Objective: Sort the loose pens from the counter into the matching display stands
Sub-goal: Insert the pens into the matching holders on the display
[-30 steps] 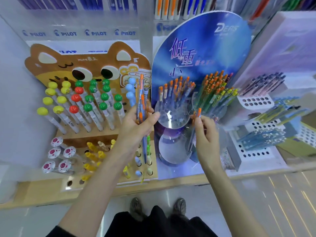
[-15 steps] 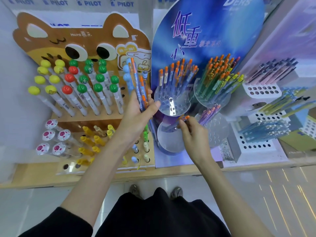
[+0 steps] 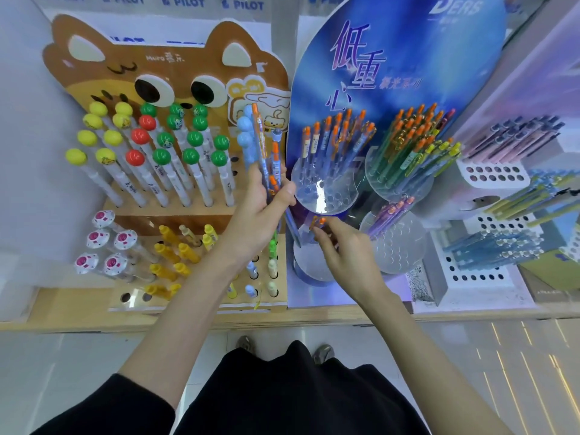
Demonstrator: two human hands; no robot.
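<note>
My left hand is up over the middle of the surface. Its fingers and thumb are clenched round a bundle of loose pens. The bundle stands nearly upright, with orange clickers on top and blue barrels below, and the tips poke out under my palm. It sits right where the cat-faced stand meets the blue stand.

My right hand is lower and nearer the front edge of the surface. Its fingertips pinch one orange-topped pen. That pen is at the lower left clear disc of the blue stand, just beneath the upper left clear disc. Its barrel is too blurred for me to tell whether it is seated in a hole.

The upper left disc holds a row of orange-topped blue pens at its back, and its front holes are bare. The upper right disc is crowded with green and yellow pens. The lower right disc carries a few purple pens at its rear edge.

Toward the left edge of the surface, the cat-faced stand is filled with ball-topped pens in yellow, red and green. At the right edge a white perforated stand holds dark, slanting pens.
</note>
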